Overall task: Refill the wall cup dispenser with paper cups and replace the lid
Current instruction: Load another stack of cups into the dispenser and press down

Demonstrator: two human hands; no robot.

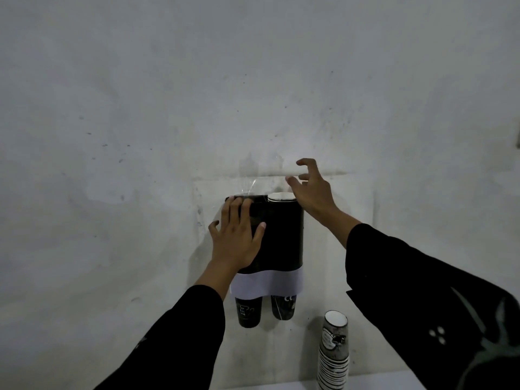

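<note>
A black two-tube cup dispenser (284,235) with a white band near its base hangs on the wall. A dark paper cup (249,312) pokes out under the left tube, and another cup (282,308) under the right. The white rim of a cup stack (281,197) shows at the right tube's top. A clear lid (257,184) seems to stand raised behind the top, faint against the wall. My left hand (237,235) lies flat on the dispenser's left front, fingers reaching its top edge. My right hand (312,190) hovers spread just right of the top, holding nothing.
A tall stack of patterned paper cups (333,353) stands on a pale surface (374,382) at the bottom right. The wall (168,108) is bare grey plaster around the dispenser. My dark sleeves fill the lower corners of the view.
</note>
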